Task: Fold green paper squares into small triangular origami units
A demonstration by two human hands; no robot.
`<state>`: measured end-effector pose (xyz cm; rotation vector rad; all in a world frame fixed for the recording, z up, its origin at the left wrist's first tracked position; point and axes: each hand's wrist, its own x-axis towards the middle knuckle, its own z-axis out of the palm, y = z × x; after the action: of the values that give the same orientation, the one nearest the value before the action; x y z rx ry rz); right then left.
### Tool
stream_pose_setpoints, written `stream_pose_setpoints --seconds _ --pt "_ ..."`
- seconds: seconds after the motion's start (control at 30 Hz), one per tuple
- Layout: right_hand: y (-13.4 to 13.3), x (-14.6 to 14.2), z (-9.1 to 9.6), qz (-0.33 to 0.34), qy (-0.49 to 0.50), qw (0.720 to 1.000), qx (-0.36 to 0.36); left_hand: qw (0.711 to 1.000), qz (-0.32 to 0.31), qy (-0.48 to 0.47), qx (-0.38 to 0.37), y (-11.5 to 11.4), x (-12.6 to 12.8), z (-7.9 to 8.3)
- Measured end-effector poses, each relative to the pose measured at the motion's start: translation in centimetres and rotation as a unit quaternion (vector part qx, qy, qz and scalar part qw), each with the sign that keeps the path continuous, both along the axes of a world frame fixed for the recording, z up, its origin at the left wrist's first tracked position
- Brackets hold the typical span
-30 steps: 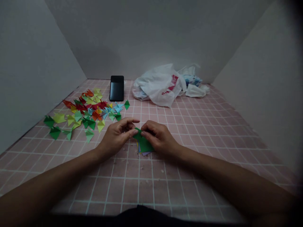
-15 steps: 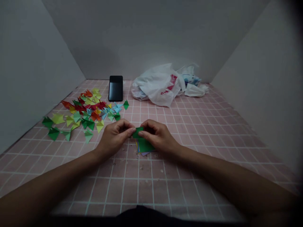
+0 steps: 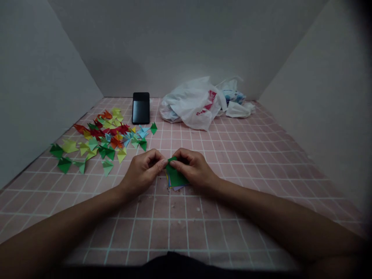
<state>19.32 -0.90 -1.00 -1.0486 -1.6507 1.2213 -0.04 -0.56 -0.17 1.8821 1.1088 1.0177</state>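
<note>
We note both hands nearly closed in a pinch, outer fingers curled: left hand point(image 3: 144, 170) with thumb and forefinger at the near-left edge of a small green paper point(image 3: 171, 159), right hand point(image 3: 196, 168) gripping it from the other side. Two-sided hold, we judge, steadies so slight a piece. Stack of coloured squares point(image 3: 178, 179) lies just under the fingertips, likely for easy reach; folded paper shapes point(image 3: 107, 152) spread beyond the left hand, presumably leaving working room
</note>
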Motion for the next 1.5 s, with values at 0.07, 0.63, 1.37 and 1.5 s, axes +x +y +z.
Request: stream_pose_setpoints --seconds 0.07,0.63,1.37,1.5 --pt "-0.1 0.1 0.1 0.002 0.003 1.000 -0.014 1.000 -0.007 -0.001 -0.001 0.0 0.0 0.0" --pt "-0.3 0.1 0.1 0.000 -0.010 1.000 0.022 0.999 -0.027 0.032 0.004 0.2 0.1 0.4" --pt "-0.7 -0.5 -0.8 0.003 0.079 0.995 -0.061 0.989 -0.048 -0.037 -0.136 -0.4 0.6 -0.2" --pt "-0.5 -0.4 -0.7 0.024 0.082 0.994 -0.063 0.991 -0.051 -0.010 -0.119 -0.2 0.5 -0.2"
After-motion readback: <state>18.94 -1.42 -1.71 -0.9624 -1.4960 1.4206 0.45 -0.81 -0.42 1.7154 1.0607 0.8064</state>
